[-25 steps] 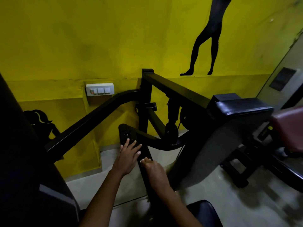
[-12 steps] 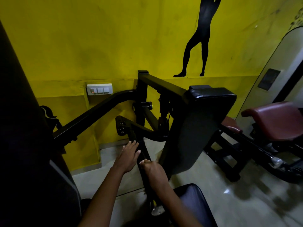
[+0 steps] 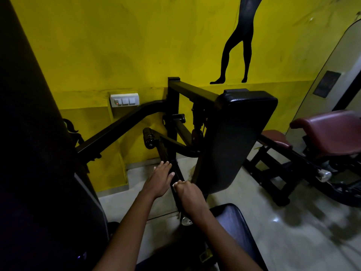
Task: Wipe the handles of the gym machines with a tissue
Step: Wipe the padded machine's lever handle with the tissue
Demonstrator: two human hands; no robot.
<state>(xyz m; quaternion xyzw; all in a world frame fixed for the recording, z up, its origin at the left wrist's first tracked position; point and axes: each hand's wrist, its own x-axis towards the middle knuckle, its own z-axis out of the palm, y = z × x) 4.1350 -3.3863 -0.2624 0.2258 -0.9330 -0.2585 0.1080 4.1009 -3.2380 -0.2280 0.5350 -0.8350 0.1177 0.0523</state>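
Fingers of the left hand (image 3: 160, 179) lie straight and flat, resting on the black metal handle bar (image 3: 176, 184) of the gym machine, while the right hand (image 3: 188, 194) is curled round that same bar just below, clenching a small white tissue (image 3: 174, 185) of which only a sliver shows at the knuckles, pressed against the bar. Behind everything stands the yellow painted wall (image 3: 117, 45), bearing a black silhouette of a figure's legs (image 3: 236, 49). Along the left edge runs a wide dark upright panel (image 3: 29, 153), too dim to make out further. The black steel machine frame (image 3: 173, 106) rises against the wall, with a slanted arm running down to the left. A tall black vinyl back pad (image 3: 234, 139) stands tilted just right of the hands, and a black padded seat (image 3: 234, 227) lies below the right forearm. To the right, well apart, sits a maroon padded bench (image 3: 332, 132) on a dark frame over the pale glossy floor (image 3: 283, 231). A black roller end (image 3: 149, 138) caps the top of the handle arm, and a white switch plate (image 3: 124, 100) is fixed to the wall.
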